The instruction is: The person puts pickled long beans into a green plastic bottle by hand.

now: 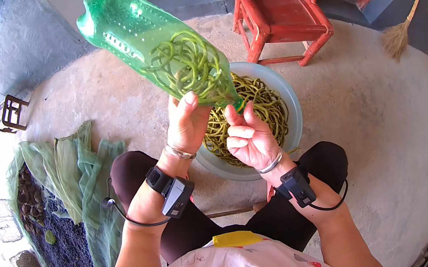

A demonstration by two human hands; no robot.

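Observation:
A large green clear plastic bottle [125, 33] is tilted, base up to the left and neck down to the right. Coiled green long beans [185, 64] lie inside its lower half. My left hand [191, 122] grips the bottle's underside near the shoulder, thumb toward me. At the bottle's mouth [239, 105], the thumb and index finger of my right hand [253, 137] sit on either side of the rim, with the other fingers curled. Below is a pale blue plastic basin [293, 107] holding a heap of yellowish-green long beans [263, 95], partly hidden by my hands and the bottle.
A red wooden chair [287, 15] stands just beyond the basin. Leftward, green netting [93, 187] carries dark small pieces [64, 243] and brown lumps [29, 194]. A small stool [11, 114] stands near the left wall; a straw broom [401, 32] leans on the right.

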